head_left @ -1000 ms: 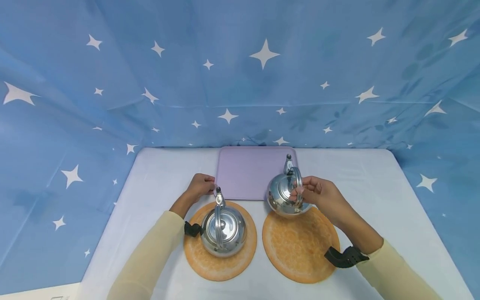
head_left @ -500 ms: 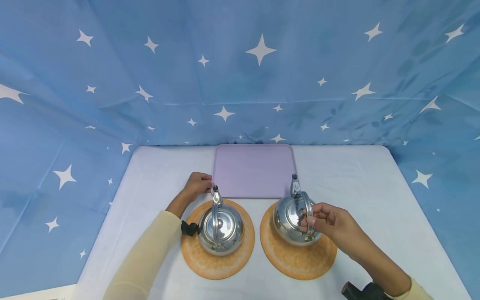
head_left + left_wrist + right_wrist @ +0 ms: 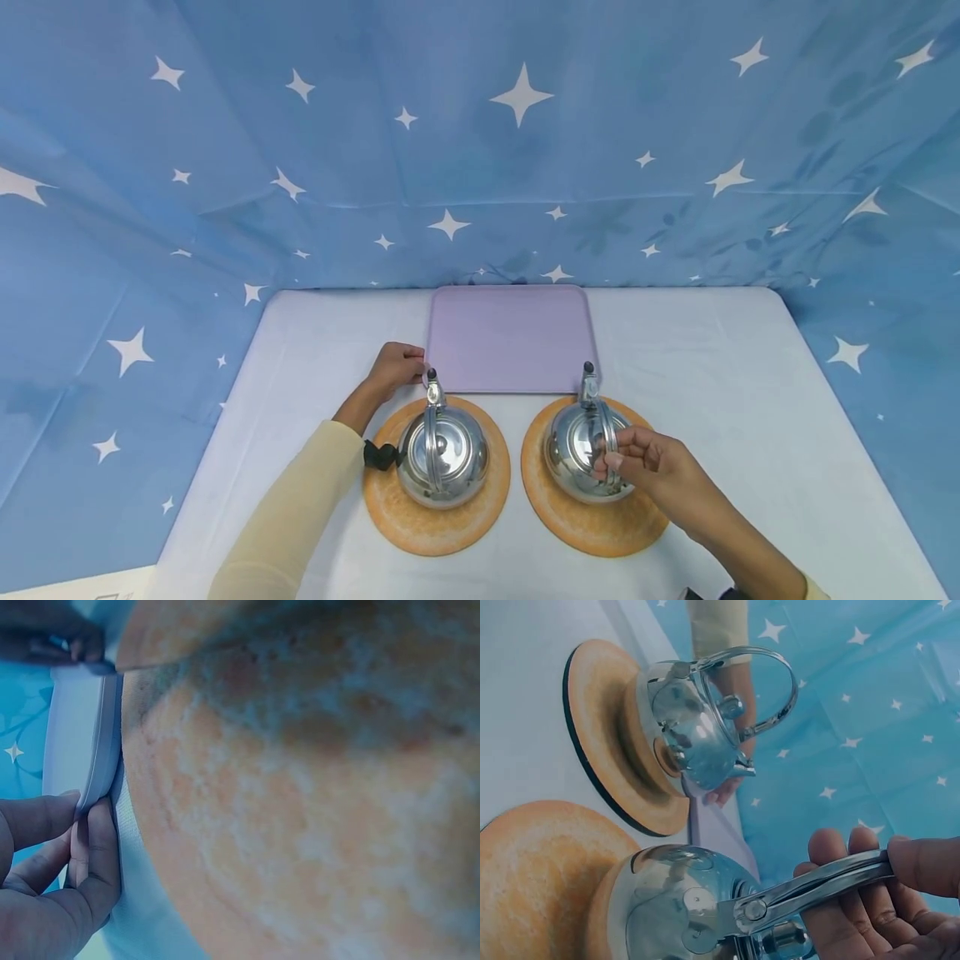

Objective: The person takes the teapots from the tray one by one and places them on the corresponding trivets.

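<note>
My right hand (image 3: 660, 475) pinches the arched handle of a shiny steel kettle (image 3: 682, 907) between thumb and fingers. That kettle sits over the right round orange mat (image 3: 600, 533), its black-tipped spout pointing away from me. A matching kettle (image 3: 444, 462) rests on the left round mat (image 3: 431, 542), its spout also pointing away. My left hand (image 3: 397, 367) pinches the near left edge of a flat lilac tray (image 3: 510, 337). In the left wrist view, thumb and fingers grip the tray's rim (image 3: 97, 750) from both sides.
A white cloth (image 3: 675, 350) covers the table, and a blue curtain (image 3: 480, 167) with white stars hangs behind it and at both sides. The lilac tray lies at the table's far edge, just beyond the two mats.
My right hand has brought its kettle toward me and down, from overlapping the tray's near right corner to over the right mat. My left hand keeps its hold on the tray.
</note>
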A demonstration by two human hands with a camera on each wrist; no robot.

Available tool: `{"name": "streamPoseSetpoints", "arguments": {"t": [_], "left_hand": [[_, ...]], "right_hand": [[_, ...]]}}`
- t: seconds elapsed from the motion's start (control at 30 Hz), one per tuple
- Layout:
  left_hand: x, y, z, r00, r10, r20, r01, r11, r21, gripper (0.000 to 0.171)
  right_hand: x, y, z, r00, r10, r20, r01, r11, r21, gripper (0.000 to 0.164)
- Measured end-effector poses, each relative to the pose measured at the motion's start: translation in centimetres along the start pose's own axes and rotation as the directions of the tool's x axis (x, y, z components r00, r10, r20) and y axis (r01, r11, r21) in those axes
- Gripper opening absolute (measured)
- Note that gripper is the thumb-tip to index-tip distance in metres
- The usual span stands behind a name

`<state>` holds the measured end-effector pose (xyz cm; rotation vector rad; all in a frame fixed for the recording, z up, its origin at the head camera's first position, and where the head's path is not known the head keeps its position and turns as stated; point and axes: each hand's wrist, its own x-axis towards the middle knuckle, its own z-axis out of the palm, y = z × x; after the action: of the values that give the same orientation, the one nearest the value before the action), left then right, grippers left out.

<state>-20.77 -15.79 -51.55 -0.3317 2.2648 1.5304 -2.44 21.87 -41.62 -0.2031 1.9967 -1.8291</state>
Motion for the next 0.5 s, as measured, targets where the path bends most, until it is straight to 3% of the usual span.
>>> {"name": "streamPoseSetpoints", "arguments": {"t": [0.17, 0.27, 0.4, 0.5], "left_hand": [[0.2, -0.1, 0.3, 1.000, -0.001, -0.002, 0.001, 1.000, 0.004, 0.032], [0.1, -0.1, 0.5, 1.000, 0.004, 0.005, -0.004, 1.000, 0.011, 0.035], [-0.2, 0.0, 0.8, 0.999, 0.000, 0.055, -0.004, 0.998, 0.069, 0.043], [-1.0, 0.2, 0.7, 0.996, 0.050, 0.076, -0.066, 0.972, 0.226, 0.053]], "right_hand": [[0.1, 0.5, -0.8, 0.999, 0.032, 0.022, -0.032, 0.999, 0.019, 0.029], [0.2, 0.8, -1.6, 0.997, 0.080, -0.010, -0.080, 0.996, 0.031, 0.035], [0.6, 1.0, -3.2, 0.984, 0.105, -0.147, -0.106, 0.994, -0.004, 0.045], [1.4, 1.3, -4.9, 0.963, 0.039, -0.268, -0.076, 0.989, -0.130, 0.048]]}}
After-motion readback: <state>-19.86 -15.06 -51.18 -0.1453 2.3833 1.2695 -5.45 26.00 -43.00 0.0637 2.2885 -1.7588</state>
